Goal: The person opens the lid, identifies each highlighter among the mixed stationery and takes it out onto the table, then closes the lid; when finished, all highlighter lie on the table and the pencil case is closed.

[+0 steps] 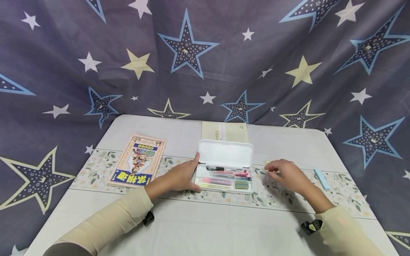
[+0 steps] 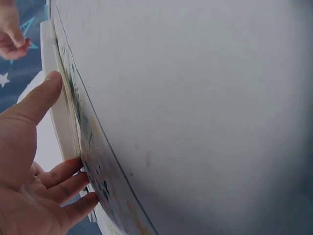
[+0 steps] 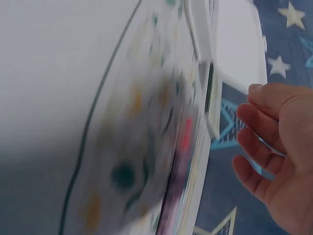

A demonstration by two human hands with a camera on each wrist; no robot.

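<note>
An open white pencil case point(image 1: 225, 153) stands mid-table with its lid raised at the back. Inside lie a black pen point(image 1: 219, 168), several red and pink pens, a pink highlighter point(image 1: 216, 181), a yellow one below it, and a small green block point(image 1: 241, 185). My left hand point(image 1: 182, 174) holds the case's left side, thumb at the front corner and fingers toward the lid; the left wrist view shows thumb and fingertips against its edge. To the right of the case hovers my right hand point(image 1: 288, 174), fingers loosely bent, nothing visible between them. Near its fingertips is a small yellowish thing point(image 1: 267, 162), mostly hidden.
A comic-style book point(image 1: 139, 161) with a pink border lies at the left. Behind the case is a cream notebook point(image 1: 235, 131). A light blue stick-like item point(image 1: 321, 179) lies right of my right hand. A star-patterned curtain point(image 1: 230, 85) hangs behind the table.
</note>
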